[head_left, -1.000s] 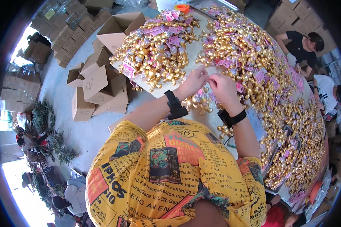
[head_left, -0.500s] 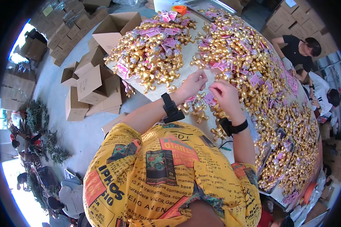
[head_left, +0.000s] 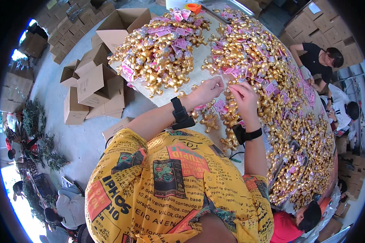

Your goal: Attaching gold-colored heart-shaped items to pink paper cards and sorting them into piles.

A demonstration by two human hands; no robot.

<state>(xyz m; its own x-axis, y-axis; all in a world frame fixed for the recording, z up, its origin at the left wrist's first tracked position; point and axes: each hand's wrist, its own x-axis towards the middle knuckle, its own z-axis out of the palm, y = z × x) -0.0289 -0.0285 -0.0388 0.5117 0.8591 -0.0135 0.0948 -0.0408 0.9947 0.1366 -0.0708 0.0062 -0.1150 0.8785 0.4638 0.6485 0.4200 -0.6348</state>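
Note:
My left hand and my right hand hover close together over the table, fingers pinched. Whatever is between the fingertips is too fine or small to make out. Just below and between my wrists lie a few shiny gold balloon-like figures with pink tags. A large heap of the same gold figures spreads beyond and to the right of my right hand. Ahead of my left hand stands a separate pile of gold figures, also with pink tags. Each wrist wears a black strap with a small box.
Open cardboard boxes stand left of the table. An orange tape roll and a metal tray sit at the far edge. Co-workers work along the right side; one in red is at the lower right.
My right hand has risen slightly and its fingers have come nearer my left hand's. The view has shifted a little, and the person in red at the lower right shows more.

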